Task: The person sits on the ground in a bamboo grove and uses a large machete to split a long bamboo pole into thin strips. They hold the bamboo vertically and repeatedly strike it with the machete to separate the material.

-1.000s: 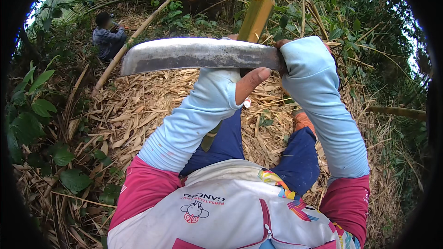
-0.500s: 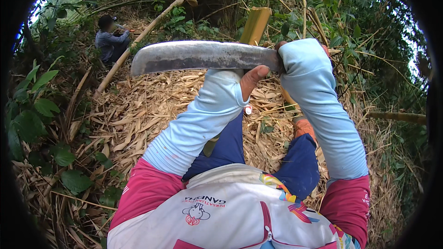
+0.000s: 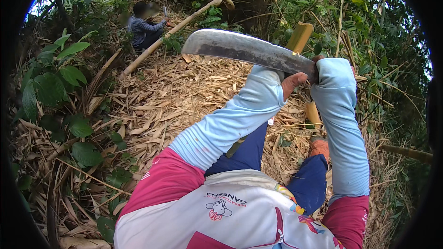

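Note:
My right hand (image 3: 330,61) is closed round the handle end of a machete (image 3: 240,46), its fingers mostly covered by the light blue sleeve. The broad, dark-stained blade extends leftward, nearly level, its tip slightly raised. Behind the blade a split yellow bamboo piece (image 3: 300,38) stands tilted, showing above it and again below my hands. My left hand (image 3: 294,84) is just under the blade beside the right one. Its thumb shows and it seems to grip the bamboo; the other fingers are hidden.
Dry leaves and bamboo shavings (image 3: 166,92) cover the ground. A long bamboo pole (image 3: 194,23) slants across the far side, near a seated person (image 3: 146,26). Leafy plants (image 3: 50,87) grow at left, and another bamboo stem (image 3: 406,153) juts in at right.
The view has shifted, so my hands, machete and bamboo appear farther right. The machete's tip now sits higher than its handle end. Both hands keep their places together.

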A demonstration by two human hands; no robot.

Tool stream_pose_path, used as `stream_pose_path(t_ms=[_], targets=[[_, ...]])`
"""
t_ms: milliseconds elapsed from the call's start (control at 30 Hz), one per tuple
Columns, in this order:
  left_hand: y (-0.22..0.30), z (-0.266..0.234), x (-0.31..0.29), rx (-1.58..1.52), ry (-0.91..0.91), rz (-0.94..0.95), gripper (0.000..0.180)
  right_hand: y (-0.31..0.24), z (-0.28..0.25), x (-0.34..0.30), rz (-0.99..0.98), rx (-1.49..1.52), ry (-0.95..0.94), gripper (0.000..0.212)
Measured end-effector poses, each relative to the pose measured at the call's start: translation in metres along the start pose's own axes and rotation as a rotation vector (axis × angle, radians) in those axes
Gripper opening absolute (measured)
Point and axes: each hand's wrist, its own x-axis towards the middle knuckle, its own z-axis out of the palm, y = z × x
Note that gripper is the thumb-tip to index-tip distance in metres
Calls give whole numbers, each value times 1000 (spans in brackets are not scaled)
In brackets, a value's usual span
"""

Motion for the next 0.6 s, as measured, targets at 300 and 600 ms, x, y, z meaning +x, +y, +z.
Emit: stream_pose_path(t_ms=[300, 600], targets=[[-14, -3, 12, -4, 112, -91, 40, 0, 8, 27, 41, 6, -147, 12], [-30, -12, 19, -33, 80, -114, 47, 20, 26, 62, 38, -136, -287, 8]])
